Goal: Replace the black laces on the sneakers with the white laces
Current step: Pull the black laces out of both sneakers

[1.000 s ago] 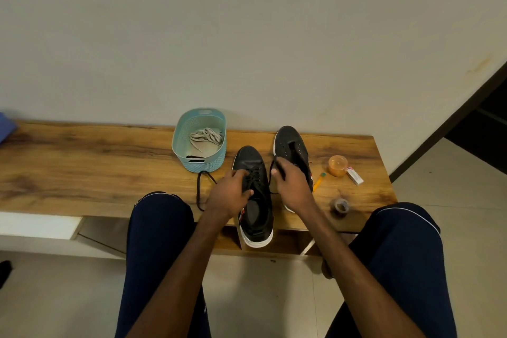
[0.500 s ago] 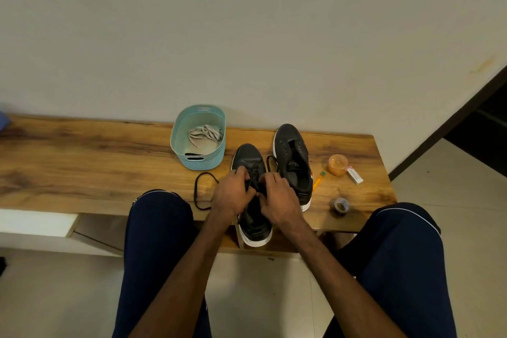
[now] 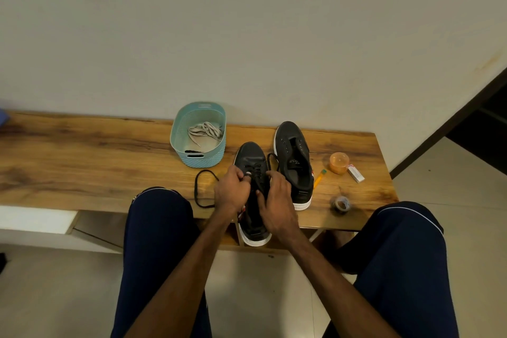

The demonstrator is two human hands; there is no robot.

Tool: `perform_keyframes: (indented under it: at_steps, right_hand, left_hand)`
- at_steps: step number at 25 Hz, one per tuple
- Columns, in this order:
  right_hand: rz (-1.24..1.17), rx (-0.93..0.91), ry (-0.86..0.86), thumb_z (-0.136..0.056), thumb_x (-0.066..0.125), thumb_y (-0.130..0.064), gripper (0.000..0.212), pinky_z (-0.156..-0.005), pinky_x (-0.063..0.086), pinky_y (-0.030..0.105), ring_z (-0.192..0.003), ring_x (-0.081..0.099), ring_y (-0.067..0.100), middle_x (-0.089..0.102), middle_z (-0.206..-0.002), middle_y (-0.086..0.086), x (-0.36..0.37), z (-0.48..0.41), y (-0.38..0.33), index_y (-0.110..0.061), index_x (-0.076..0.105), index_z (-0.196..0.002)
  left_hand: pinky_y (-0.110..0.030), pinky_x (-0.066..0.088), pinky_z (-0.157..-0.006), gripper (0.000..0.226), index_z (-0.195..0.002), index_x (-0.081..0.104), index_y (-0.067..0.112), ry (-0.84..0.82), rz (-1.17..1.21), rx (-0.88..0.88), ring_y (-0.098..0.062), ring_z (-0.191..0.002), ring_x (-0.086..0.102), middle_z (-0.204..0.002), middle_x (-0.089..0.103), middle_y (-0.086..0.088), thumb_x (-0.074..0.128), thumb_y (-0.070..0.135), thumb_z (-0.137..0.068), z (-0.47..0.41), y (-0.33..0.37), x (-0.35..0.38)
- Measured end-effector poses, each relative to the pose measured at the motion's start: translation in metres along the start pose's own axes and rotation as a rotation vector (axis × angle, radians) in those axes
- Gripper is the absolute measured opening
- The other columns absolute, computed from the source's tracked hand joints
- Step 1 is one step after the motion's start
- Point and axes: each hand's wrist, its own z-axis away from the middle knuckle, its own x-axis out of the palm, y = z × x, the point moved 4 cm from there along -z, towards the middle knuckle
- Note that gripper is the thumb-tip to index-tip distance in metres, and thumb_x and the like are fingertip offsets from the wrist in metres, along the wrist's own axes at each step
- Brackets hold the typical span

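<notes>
- We are unlacing the near sneaker (image 3: 253,156), which lies toe-away on the surface (image 3: 82,162) with its heel over the front edge. Its black lace (image 3: 258,173) is threaded through the eyelets.
- Our left hand (image 3: 230,192) has its fingers curled at the lacing and seems to pinch the lace. Our right hand (image 3: 277,200) curls over the sneaker's upper and steadies it. A loop of lace shows just past its fingertips, but we cannot tell whether it pinches that loop.
- To do this well, we judge it best to loosen one crossing at a time from the top down and draw the slack out evenly. Yanking one end risks a snag at an eyelet.
- The steadying hand should press the sneaker down so it does not tip off the edge.
- The far sneaker (image 3: 293,162) looks unlaced already, and a loose black lace (image 3: 201,186) lies beside our left hand.
- The white laces (image 3: 204,130) wait in the teal basket (image 3: 192,158), within easy reach.
</notes>
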Motion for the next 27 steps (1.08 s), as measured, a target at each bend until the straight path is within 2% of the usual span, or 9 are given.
perform_keyframes:
  at_steps: [3, 5, 7, 10, 15, 18, 22, 24, 27]
  right_hand:
    - [-0.006, 0.028, 0.043, -0.091, 0.063, -0.025, 0.050, -0.101, 0.045, 0.031, -0.123, 0.042, 0.017, 0.045, -0.133, 0.003, 0.000, 0.002, 0.002, -0.016, 0.038, -0.133]
    - [0.020, 0.036, 0.100, -0.089, 0.065, -0.025, 0.043, -0.094, 0.049, 0.032, -0.113, 0.044, 0.015, 0.045, -0.124, 0.003, -0.002, 0.004, 0.001, -0.016, 0.040, -0.124]
    - [0.075, 0.019, 0.146, -0.089, 0.063, -0.025, 0.032, -0.085, 0.051, 0.036, -0.100, 0.044, 0.015, 0.045, -0.111, 0.002, -0.004, 0.005, 0.001, -0.016, 0.042, -0.112]
    - [0.144, 0.041, 0.082, -0.094, 0.057, -0.032, 0.019, -0.079, 0.050, 0.037, -0.088, 0.046, 0.016, 0.049, -0.098, -0.001, -0.004, 0.005, 0.001, -0.019, 0.046, -0.102]
    - [0.182, 0.079, 0.015, -0.097, 0.051, -0.041, 0.018, -0.078, 0.046, 0.034, -0.082, 0.052, 0.014, 0.049, -0.095, -0.007, -0.005, 0.004, 0.004, -0.024, 0.045, -0.098]
    - [0.145, 0.109, 0.033, -0.098, 0.052, -0.035, 0.014, -0.071, 0.048, 0.030, -0.079, 0.053, 0.012, 0.047, -0.095, -0.008, -0.006, 0.005, 0.004, -0.024, 0.044, -0.097]
    - [0.091, 0.148, 0.052, -0.098, 0.054, -0.032, 0.014, -0.064, 0.044, 0.023, -0.080, 0.052, 0.009, 0.047, -0.099, -0.007, -0.005, 0.008, 0.004, -0.023, 0.044, -0.099]
    - [0.047, 0.147, 0.066, -0.097, 0.056, -0.030, 0.013, -0.066, 0.047, 0.023, -0.085, 0.052, 0.010, 0.047, -0.100, -0.006, -0.004, 0.007, 0.005, -0.023, 0.045, -0.100]
    - [0.026, 0.102, 0.023, -0.099, 0.054, -0.030, 0.020, -0.080, 0.047, 0.024, -0.101, 0.050, 0.014, 0.050, -0.114, -0.001, 0.002, 0.003, 0.000, -0.018, 0.050, -0.115]
  left_hand:
    - [-0.053, 0.061, -0.059, 0.007, -0.100, 0.053, 0.022, -0.052, 0.336, -0.253, -0.028, -0.085, 0.065, -0.099, 0.066, -0.009, 0.052, 0.023, -0.093, -0.002, -0.010, -0.006]
    - [-0.051, 0.061, -0.069, 0.014, -0.108, 0.055, 0.022, -0.083, 0.347, -0.217, -0.026, -0.091, 0.065, -0.108, 0.067, -0.009, 0.051, 0.016, -0.095, -0.001, -0.007, -0.009]
    - [-0.041, 0.056, -0.083, 0.023, -0.116, 0.057, 0.023, -0.091, 0.079, 0.042, -0.021, -0.103, 0.063, -0.119, 0.065, -0.003, 0.056, 0.014, -0.095, 0.003, 0.003, -0.012]
    - [-0.035, 0.050, -0.084, 0.027, -0.122, 0.059, 0.029, -0.003, -0.407, 0.376, -0.016, -0.108, 0.060, -0.122, 0.060, 0.007, 0.060, 0.028, -0.095, 0.012, 0.020, -0.013]
    - [-0.031, 0.046, -0.075, 0.014, -0.104, 0.064, 0.027, 0.080, -0.551, 0.397, -0.015, -0.097, 0.059, -0.107, 0.061, 0.006, 0.056, 0.036, -0.097, 0.014, 0.031, -0.012]
    - [-0.030, 0.044, -0.070, 0.012, -0.101, 0.064, 0.024, 0.255, -0.277, 0.308, -0.012, -0.092, 0.058, -0.103, 0.060, 0.007, 0.057, 0.033, -0.097, 0.013, 0.024, -0.017]
    - [-0.042, 0.052, -0.074, 0.010, -0.104, 0.062, 0.017, 0.384, 0.471, -0.015, -0.026, -0.097, 0.064, -0.102, 0.065, -0.001, 0.056, 0.023, -0.099, 0.004, 0.001, -0.029]
    - [-0.041, 0.054, -0.079, 0.010, -0.105, 0.063, 0.020, 0.305, 0.243, 0.172, -0.022, -0.099, 0.064, -0.107, 0.064, 0.001, 0.061, 0.020, -0.095, 0.000, 0.010, -0.035]
    - [-0.036, 0.051, -0.084, 0.029, -0.119, 0.062, 0.026, 0.003, -0.474, 0.491, -0.016, -0.109, 0.057, -0.124, 0.058, 0.007, 0.066, 0.025, -0.091, 0.004, 0.026, -0.020]
